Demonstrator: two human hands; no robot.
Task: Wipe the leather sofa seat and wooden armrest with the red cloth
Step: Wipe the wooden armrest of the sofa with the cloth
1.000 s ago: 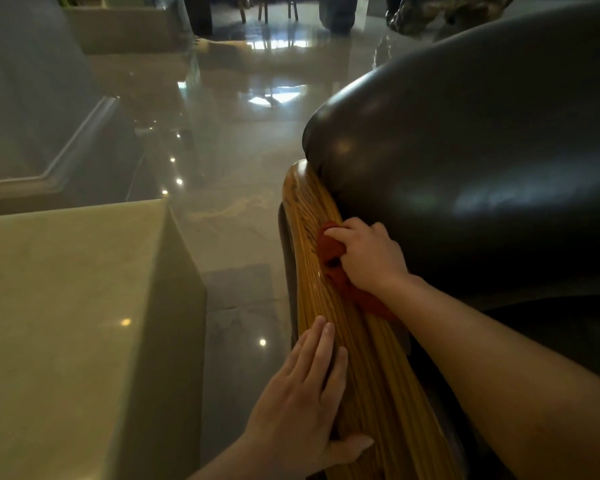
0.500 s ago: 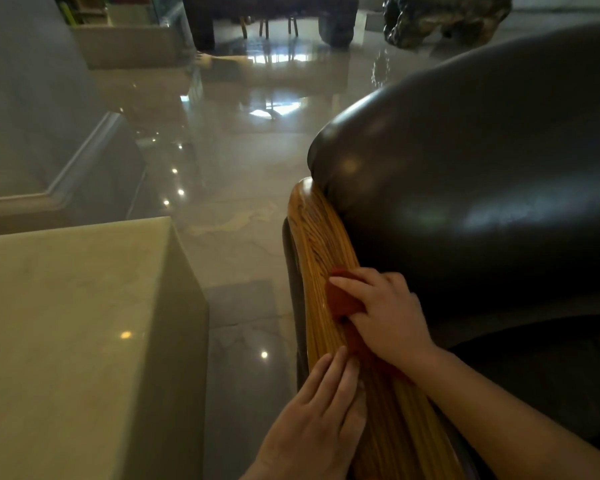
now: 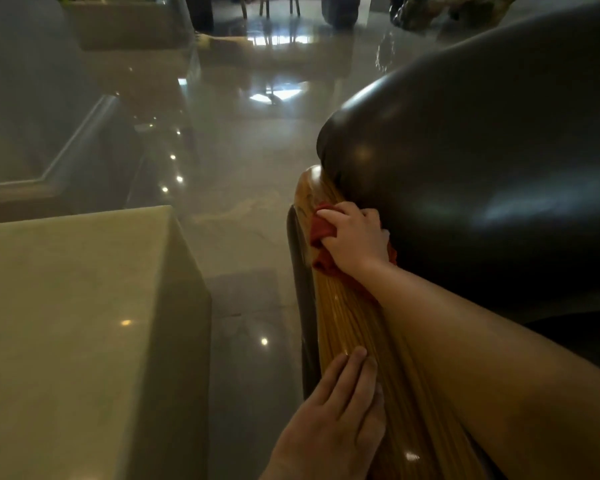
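Nearest us, left hand lies flat and unclenched on the wooden armrest, fingers resting on the grain, grasping nothing, same bracing spot as a sec ago. Further up the rail, right hand is clenched round the red cloth, and it's slid back up toward the far end of the rail vs half a sec ago, when it was almost touching the left fingertips. Cloth's bunched under the palm, pressed where wood meets the leather sofa back. Looks like back-and-forth strokes, so armrest wiping's well underway; seat prob. comes later.
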